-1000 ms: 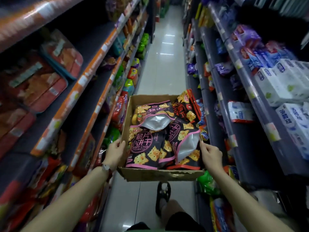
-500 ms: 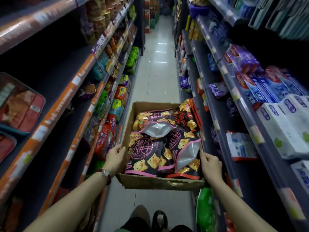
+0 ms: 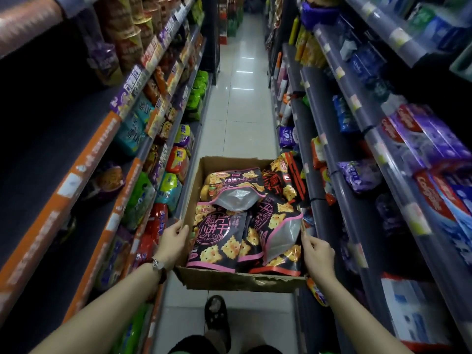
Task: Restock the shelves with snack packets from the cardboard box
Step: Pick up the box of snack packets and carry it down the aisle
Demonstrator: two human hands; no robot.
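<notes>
Transport step: left hand (image 3: 173, 242) and right hand (image 3: 318, 254) grip the cardboard box (image 3: 237, 281) walls at 9 and 3 o'clock; biscuit packets (image 3: 217, 241) inside. Next, probably: set box down, free one hand.

Brown cardboard box (image 3: 229, 281) underside is hidden; black-and-pink biscuit packets (image 3: 217, 241) overlap, concealing lower packets; count indeterminable.

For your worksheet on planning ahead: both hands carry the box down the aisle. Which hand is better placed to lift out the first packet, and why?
Probably the right hand. It grips the cardboard box by the wall where a loose packet leans, nearly at its fingers. The left hand grips the opposite wall and could keep supporting the box.
</notes>
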